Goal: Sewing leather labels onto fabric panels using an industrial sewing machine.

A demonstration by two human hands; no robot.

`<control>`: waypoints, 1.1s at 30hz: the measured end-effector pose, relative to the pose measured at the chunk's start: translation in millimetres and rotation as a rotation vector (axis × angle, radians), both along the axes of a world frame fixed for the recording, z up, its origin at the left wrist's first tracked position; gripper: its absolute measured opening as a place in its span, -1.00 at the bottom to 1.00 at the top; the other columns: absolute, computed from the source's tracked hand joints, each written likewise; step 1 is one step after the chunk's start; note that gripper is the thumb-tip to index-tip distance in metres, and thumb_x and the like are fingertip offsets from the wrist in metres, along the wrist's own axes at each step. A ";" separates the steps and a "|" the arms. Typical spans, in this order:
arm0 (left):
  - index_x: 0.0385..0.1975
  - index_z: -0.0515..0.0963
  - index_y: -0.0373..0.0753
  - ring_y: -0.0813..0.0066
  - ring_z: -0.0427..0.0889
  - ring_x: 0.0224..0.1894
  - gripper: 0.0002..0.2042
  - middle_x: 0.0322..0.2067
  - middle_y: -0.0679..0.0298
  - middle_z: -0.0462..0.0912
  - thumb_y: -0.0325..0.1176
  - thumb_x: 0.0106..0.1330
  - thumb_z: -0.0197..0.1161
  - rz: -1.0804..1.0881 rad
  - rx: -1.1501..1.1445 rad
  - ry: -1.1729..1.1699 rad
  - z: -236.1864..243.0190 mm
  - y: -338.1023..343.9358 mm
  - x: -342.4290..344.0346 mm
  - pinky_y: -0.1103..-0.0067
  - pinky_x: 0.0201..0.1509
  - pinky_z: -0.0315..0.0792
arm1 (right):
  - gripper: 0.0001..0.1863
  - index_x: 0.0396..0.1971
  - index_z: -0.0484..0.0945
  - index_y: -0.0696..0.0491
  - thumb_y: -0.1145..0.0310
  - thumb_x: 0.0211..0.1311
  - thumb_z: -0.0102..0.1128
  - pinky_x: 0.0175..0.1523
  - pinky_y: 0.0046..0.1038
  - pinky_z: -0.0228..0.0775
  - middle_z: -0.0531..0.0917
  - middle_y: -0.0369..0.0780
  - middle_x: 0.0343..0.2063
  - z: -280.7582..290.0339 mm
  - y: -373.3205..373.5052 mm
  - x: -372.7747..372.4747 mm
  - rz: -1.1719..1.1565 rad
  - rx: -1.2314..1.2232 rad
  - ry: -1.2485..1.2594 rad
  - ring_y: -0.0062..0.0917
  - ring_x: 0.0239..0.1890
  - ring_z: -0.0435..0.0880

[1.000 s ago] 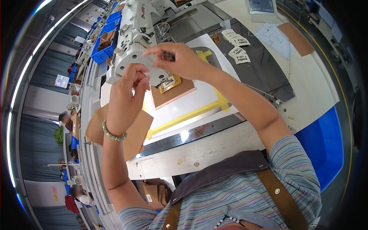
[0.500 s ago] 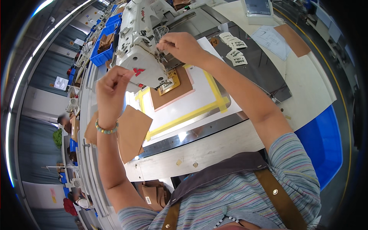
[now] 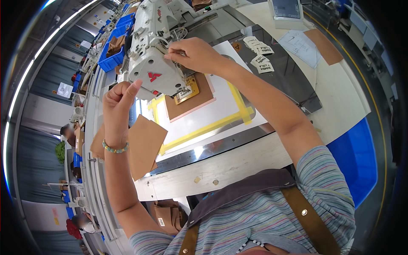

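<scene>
A white industrial sewing machine (image 3: 148,63) stands over the work, its head between my hands. My right hand (image 3: 196,55) is raised against the right side of that head, thumb and fingers pinched together near the thread guides. To the left of the head, my left hand (image 3: 118,100) is lifted with its fingers curled in and the thumb pressed on them. Whatever either hand pinches is too fine to see. Below the head, a gold metal frame (image 3: 193,94) with a white label in it lies on a brown panel (image 3: 180,109), which rests on a yellow-taped white sheet (image 3: 204,121).
Brown pieces (image 3: 146,146) overhang the table edge under my left forearm. White labels (image 3: 262,63) lie on the dark plate at right, near a paper drawing (image 3: 299,44) and a control screen (image 3: 287,9). A blue bin (image 3: 355,159) stands at lower right.
My right hand has shifted a little left, closer to the machine head. My left hand has drifted slightly left, its thumb now pointing up more. The panel and gold frame have stayed put.
</scene>
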State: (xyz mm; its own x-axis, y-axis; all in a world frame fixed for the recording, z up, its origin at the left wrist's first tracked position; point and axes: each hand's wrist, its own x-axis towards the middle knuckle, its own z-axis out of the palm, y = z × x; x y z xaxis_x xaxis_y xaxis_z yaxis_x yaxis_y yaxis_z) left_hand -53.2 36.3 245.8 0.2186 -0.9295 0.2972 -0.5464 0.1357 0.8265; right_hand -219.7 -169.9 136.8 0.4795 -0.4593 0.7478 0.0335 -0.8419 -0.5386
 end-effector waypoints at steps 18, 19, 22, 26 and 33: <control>-0.45 0.51 -0.35 0.61 0.27 -0.52 -0.75 -0.54 0.37 0.42 -0.42 0.53 0.27 -0.216 -0.129 -0.368 -0.8 27.5 -22.4 0.63 -0.38 0.17 | -0.63 -0.10 0.67 0.09 0.05 0.52 0.18 -0.27 -0.33 0.39 0.63 -0.17 -0.46 23.7 46.5 -22.6 0.301 0.106 0.019 -0.27 -0.41 0.62; -0.45 0.51 -0.35 0.61 0.27 -0.52 -0.75 -0.54 0.37 0.42 -0.42 0.53 0.27 -0.213 -0.129 -0.366 0.4 29.4 -30.4 0.63 -0.38 0.17 | -0.62 -0.04 0.67 0.09 0.05 0.52 0.17 -0.25 -0.31 0.40 0.63 -0.15 -0.45 22.1 54.4 -23.9 0.492 0.127 -0.091 -0.25 -0.40 0.62; -0.33 0.63 -0.38 0.57 0.37 -0.50 -0.87 -0.49 0.28 0.53 -0.46 0.46 0.33 -0.168 -0.154 -0.551 0.8 31.5 -39.2 0.59 -0.40 0.28 | -0.69 -0.13 0.66 0.08 0.11 0.51 0.19 -0.25 -0.24 0.42 0.62 -0.13 -0.46 12.9 71.3 -17.7 0.341 -0.039 -0.119 -0.20 -0.40 0.63; -0.34 0.63 -0.38 0.56 0.38 -0.52 -0.88 -0.50 0.28 0.52 -0.48 0.45 0.32 -0.137 -0.199 -0.566 -2.8 33.2 -30.4 0.59 -0.41 0.27 | -0.67 -0.27 0.66 0.05 0.08 0.52 0.15 -0.23 -0.18 0.51 0.72 -0.12 -0.40 13.5 81.6 -15.4 0.117 -0.146 -0.015 -0.13 -0.36 0.71; -0.40 0.62 -0.31 0.53 0.42 -0.57 -0.90 -0.56 0.28 0.47 -0.49 0.37 0.35 -0.118 -0.286 -0.602 7.9 60.4 -30.8 0.56 -0.47 0.28 | -0.66 -0.29 0.62 0.08 0.07 0.45 0.29 -0.32 -0.26 0.42 0.63 -0.15 -0.54 9.4 79.2 -18.4 -0.025 0.026 -0.068 -0.23 -0.51 0.58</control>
State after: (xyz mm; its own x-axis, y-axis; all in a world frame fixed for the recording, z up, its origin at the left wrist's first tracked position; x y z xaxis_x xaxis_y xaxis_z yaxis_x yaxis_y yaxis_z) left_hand -84.0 96.7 253.7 -0.1604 -0.8034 0.5734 -0.8682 0.3912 0.3053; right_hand -238.1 -90.7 146.2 0.4160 -0.4905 0.7657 0.0500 -0.8284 -0.5579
